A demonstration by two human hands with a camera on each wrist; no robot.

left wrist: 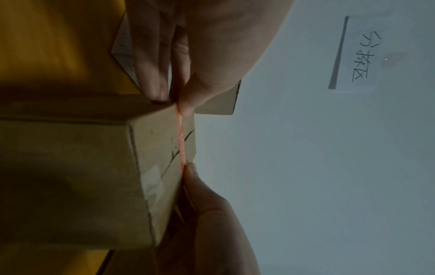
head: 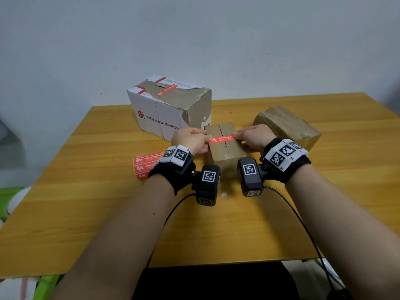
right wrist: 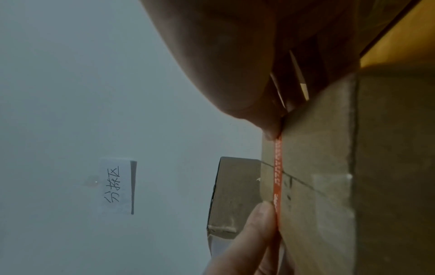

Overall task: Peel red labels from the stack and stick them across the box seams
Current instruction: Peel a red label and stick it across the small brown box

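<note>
Over box (head: 225, 146) seam — L hand (head: 190, 140) & R hand (head: 252, 137) each pinch red label (head: 221, 139) ends.

You face a plain pale wall (head: 216, 40) behind a yellow wooden table (head: 216, 224). A white paper sign (right wrist: 116, 186) with handwritten characters hangs on the wall. Something green (head: 10, 191) sits low at your left.
</note>
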